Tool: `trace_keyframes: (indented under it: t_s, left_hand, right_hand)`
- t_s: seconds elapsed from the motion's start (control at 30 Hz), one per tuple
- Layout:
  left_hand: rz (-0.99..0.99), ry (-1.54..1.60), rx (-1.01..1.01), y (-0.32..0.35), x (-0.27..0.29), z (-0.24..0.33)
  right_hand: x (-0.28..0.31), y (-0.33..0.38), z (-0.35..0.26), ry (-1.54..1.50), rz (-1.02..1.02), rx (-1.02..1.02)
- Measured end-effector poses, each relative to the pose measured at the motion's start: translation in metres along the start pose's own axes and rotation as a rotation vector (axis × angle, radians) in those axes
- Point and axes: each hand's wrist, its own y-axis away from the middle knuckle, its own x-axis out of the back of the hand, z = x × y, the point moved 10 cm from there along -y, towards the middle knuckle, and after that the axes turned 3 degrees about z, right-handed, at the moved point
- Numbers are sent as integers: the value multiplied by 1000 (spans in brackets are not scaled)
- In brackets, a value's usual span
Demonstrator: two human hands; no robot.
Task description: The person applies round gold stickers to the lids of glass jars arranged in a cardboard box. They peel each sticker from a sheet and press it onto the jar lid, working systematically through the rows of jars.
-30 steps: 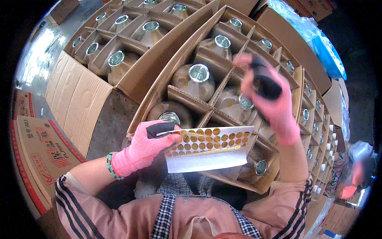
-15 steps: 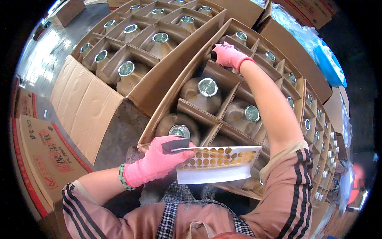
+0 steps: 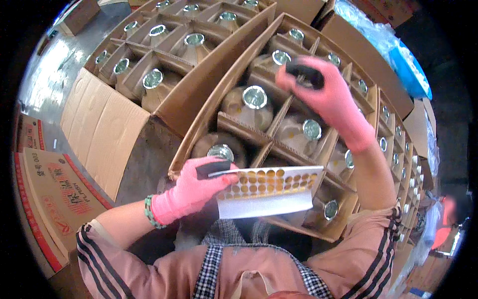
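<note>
Holding the sticker sheet point(image 3: 279, 183) in mid-air above the near end of the carton point(image 3: 201, 128), w/ the left hand point(image 3: 196, 187) pinching its left end btwn thumb & fingers. Bears rows of gold dots point(image 3: 270, 174) up top, plus a blank white strip point(image 3: 266, 206) along the lower edge. Prob. v. light, thin & bendy; gripped at one end only, so likely to flap or sag at the far end. Best take hold at that left end or by the blank strip, off the dots: prob. tacky underneath. Avoid creasing.

Reaching over the carton w/ the right hand point(image 3: 334, 94), fingers curled in toward the thumb, near a far flask point(image 3: 281, 58). Can't tell if pinching a dot or nothing, nor if touching the flask: too blurred. Wearing pink gloves point(image 3: 174, 202) w/ dark finger patches on both: prob. good vs. slipping, maybe clumsy for fine picking.

As for the silver-mouthed flasks point(image 3: 255, 97), look like mirrored glass: prob. thin-walled, hollow, light for their size, but fragile & slick. Stand mouth-up, one per cell, btwn cardboard dividers point(image 3: 244, 128). Grip round the neck, just below the mouth, or cup the shoulder; don't squeeze hard or knock the rim on the card. Treat the dividers as fairly stiff but apt to bend: no leaning on them.
</note>
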Motion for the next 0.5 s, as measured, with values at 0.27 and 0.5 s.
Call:
trace_keyframes:
  t_s: [0.27, 0.5]
  left_hand:
    - [-3, -86, -66, -5, -10, 10]
    - [37, -64, -164, -1, -7, 10]
  right_hand:
    - [-31, 93, -22, 195, -416, -89]
    - [-23, 104, -33, 322, -260, 13]
